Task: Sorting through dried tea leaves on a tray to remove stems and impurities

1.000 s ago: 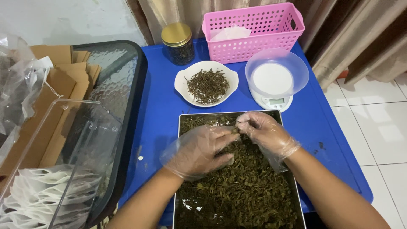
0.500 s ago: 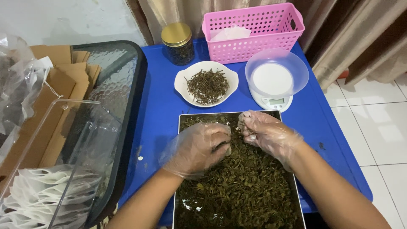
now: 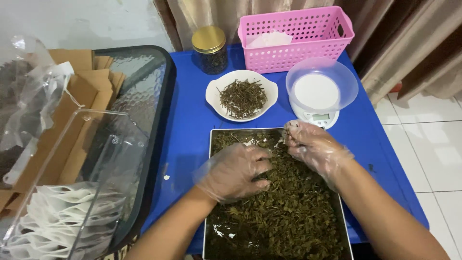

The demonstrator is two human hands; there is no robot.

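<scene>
Dried green leaves fill the metal tray on the blue table; they look light, brittle and loose, best pinched in small tufts. The gloved left hand is laid half-curled on the leaves. A pinch is held by the gloved right hand, raised at the far corner.

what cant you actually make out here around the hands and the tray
- Head view: whether the right hand pinches anything; its curled fingers and crinkled glove hide the fingertips.
- What lies under the left hand; the palm covers those dried leaves.
- The near end of the metal tray; cut off by the bottom edge.
- The kitchen scale readout; too small.
- The contents of the pink basket; its wall hides all but a white patch.
</scene>
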